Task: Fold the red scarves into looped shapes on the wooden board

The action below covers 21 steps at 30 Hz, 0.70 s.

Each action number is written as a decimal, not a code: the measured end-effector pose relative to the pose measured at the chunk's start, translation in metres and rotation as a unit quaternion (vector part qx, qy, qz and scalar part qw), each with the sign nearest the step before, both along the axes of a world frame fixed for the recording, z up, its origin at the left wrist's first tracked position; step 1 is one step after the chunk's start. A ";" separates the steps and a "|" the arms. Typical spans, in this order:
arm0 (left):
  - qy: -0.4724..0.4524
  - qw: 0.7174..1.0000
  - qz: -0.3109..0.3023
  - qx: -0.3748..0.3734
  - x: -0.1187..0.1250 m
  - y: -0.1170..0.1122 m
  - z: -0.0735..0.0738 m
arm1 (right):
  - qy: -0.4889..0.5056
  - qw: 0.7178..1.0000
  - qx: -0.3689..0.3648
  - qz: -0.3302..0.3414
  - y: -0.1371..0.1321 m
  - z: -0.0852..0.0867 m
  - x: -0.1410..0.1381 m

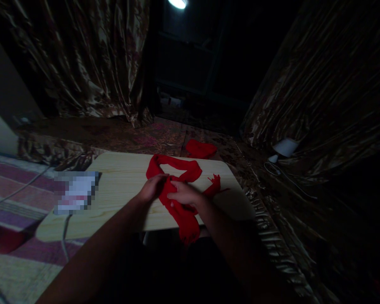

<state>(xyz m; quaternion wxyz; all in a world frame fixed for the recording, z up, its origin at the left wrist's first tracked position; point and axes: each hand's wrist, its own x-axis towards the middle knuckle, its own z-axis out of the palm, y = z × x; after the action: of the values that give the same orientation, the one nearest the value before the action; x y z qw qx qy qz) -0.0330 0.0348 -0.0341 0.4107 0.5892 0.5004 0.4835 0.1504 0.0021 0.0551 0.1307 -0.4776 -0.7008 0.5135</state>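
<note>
A red fringed scarf [191, 172] lies in a loop on a pale wooden table [120, 190]. One fringed end hangs over the table's near edge, and the other points to the right. My left hand [152, 188] pinches the scarf at the near left part of the loop, where the strands cross. Close beside it, my right hand [186, 194] has its thumb and fingers closed on the same crossing. The fabric hides some of my fingertips, and the room is dim.
Behind the table's far edge sits another red cloth [201, 148]. A blurred-out flat item [77, 192] lies at the table's left, with a cable below it. A small white lamp [285, 147] stands to the right. Patterned curtains [114, 63] frame a dark window.
</note>
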 end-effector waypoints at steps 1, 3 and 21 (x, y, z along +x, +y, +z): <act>-0.031 0.999 -0.006 -0.009 -0.001 0.000 0.000 | -0.034 0.999 0.027 0.014 0.001 -0.004 -0.003; -0.057 0.998 -0.032 -0.026 -0.002 -0.002 0.001 | -0.093 0.990 0.090 0.052 0.002 -0.011 -0.007; 0.197 0.980 -0.009 -0.004 0.007 -0.005 0.014 | -0.199 0.945 0.197 0.171 -0.010 -0.002 0.031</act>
<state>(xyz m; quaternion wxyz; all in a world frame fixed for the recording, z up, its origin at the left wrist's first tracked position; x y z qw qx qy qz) -0.0264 0.0297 -0.0203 0.3106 0.6756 0.5680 0.3528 0.1810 -0.0079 0.0530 -0.0095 -0.4074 -0.8709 0.2746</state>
